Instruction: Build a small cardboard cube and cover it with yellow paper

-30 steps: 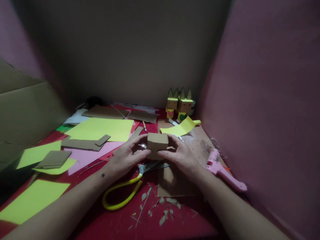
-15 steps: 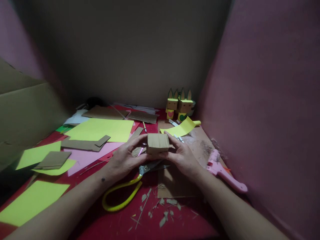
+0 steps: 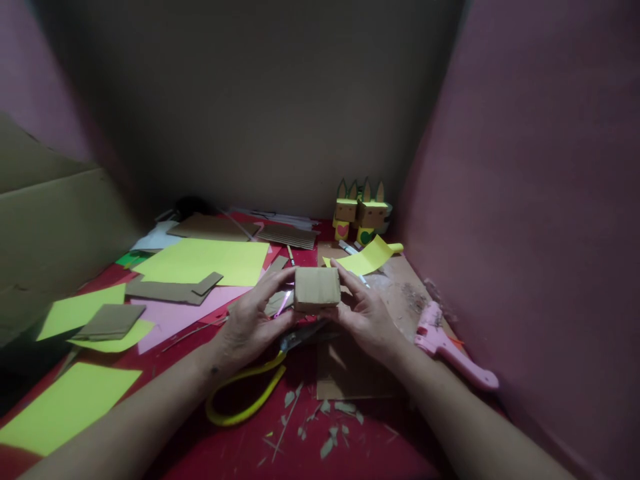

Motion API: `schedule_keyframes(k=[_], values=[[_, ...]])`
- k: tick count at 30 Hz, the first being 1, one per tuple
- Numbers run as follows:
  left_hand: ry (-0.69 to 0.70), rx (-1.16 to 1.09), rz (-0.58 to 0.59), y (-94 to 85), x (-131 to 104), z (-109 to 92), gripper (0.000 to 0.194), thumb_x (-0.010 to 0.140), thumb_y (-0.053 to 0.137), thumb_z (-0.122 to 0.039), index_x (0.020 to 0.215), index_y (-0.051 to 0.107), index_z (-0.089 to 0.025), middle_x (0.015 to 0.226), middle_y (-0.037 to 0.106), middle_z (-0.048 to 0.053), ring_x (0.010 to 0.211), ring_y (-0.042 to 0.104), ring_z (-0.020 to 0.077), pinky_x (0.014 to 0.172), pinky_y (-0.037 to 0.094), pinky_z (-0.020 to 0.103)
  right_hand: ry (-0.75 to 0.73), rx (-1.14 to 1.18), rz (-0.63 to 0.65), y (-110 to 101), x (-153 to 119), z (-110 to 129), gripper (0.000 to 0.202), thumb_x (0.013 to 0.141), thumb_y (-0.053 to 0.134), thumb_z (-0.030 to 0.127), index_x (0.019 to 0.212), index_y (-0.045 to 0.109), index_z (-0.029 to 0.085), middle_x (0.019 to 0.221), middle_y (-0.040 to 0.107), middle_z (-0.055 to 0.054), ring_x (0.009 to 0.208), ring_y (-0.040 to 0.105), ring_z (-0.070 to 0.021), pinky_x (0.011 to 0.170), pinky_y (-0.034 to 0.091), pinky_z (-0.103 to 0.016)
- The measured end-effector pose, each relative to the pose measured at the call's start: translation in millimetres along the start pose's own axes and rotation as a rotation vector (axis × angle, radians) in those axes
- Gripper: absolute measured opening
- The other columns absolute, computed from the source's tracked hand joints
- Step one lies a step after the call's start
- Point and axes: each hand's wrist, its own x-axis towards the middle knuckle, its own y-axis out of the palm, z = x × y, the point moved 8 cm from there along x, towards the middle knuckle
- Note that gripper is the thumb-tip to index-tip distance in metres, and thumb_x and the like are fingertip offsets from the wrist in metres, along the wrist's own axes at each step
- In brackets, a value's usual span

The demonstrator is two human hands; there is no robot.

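A small cardboard box (image 3: 317, 288) is held up between my two hands, above the red tabletop. My left hand (image 3: 255, 313) grips its left side, thumb low and fingers at the upper edge. On the opposite side my right hand (image 3: 367, 310) pinches it the same way. Below them lie scissors with yellow handles (image 3: 245, 403), their blades partly hidden under the hands. A flat cardboard sheet (image 3: 350, 373) rests beneath my right hand.
At right lies a pink glue gun (image 3: 445, 347) near the pink wall. Two cardboard figures (image 3: 357, 213) with pointed ears stand at the back. Yellow paper (image 3: 205, 260), pink paper (image 3: 175, 317) and cardboard pieces (image 3: 113, 321) spread over the left. Cardboard scraps (image 3: 330, 440) litter the front.
Both hands keep hold of the box, which has tilted slightly so more of its broad face shows. The rest of the scene has shifted only a little with the camera.
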Motion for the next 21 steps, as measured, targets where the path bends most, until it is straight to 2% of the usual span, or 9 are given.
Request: schedule_keyframes(k=[5, 10, 13, 17, 21], values=[[0.049, 0.039, -0.028, 0.1, -1.5, -4.2, 0.049, 0.096, 0.068, -0.030, 0.142, 0.055, -0.018, 0.140, 0.066, 0.015, 0.129, 0.064, 0.0273, 0.111, 0.052, 0.043, -0.020, -0.086, -0.006, -4.1, -0.8, -5.7, 0.073, 0.081, 0.083, 0.024, 0.148, 0.058, 0.038, 0.154, 0.055, -0.006, 0.139, 0.055, -0.0295, 0.118, 0.047, -0.052], [0.049, 0.051, -0.051, -1.3, -4.1, -3.7, 0.049, 0.096, 0.068, -0.029, 0.142, 0.056, -0.019, 0.139, 0.066, 0.014, 0.127, 0.065, 0.0264, 0.111, 0.051, 0.042, 0.015, -0.069, -0.006, -2.9, -0.4, -2.3, 0.074, 0.078, 0.085, 0.023, 0.146, 0.060, 0.036, 0.152, 0.059, -0.006, 0.132, 0.060, -0.0283, 0.114, 0.051, -0.048], [0.000, 0.023, -0.038, -1.4, -4.5, 0.3, 0.053, 0.094, 0.070, -0.032, 0.143, 0.055, -0.018, 0.143, 0.064, 0.014, 0.129, 0.062, 0.0280, 0.115, 0.048, 0.045, 0.093, 0.029, 0.004, 0.7, 0.7, 0.2, 0.075, 0.073, 0.089, 0.024, 0.143, 0.064, 0.032, 0.148, 0.062, -0.007, 0.122, 0.067, -0.0259, 0.107, 0.056, -0.043], [-0.127, -0.082, 0.018, 2.7, -2.6, 6.6, 0.063, 0.090, 0.074, -0.037, 0.147, 0.053, -0.020, 0.145, 0.062, 0.014, 0.128, 0.062, 0.0296, 0.114, 0.047, 0.047, 0.195, 0.218, 0.005, 5.7, 0.0, -2.0, 0.075, 0.070, 0.089, 0.023, 0.140, 0.065, 0.032, 0.130, 0.074, -0.003, 0.112, 0.071, -0.0229, 0.096, 0.061, -0.037], [-0.158, -0.155, 0.012, 3.8, -1.2, 6.4, 0.059, 0.087, 0.076, -0.036, 0.141, 0.058, -0.022, 0.138, 0.066, 0.011, 0.124, 0.063, 0.0287, 0.110, 0.049, 0.046, 0.189, 0.285, -0.017, 6.3, -0.6, -3.5, 0.077, 0.067, 0.090, 0.019, 0.139, 0.065, 0.033, 0.125, 0.076, 0.000, 0.110, 0.072, -0.0205, 0.094, 0.062, -0.033]])
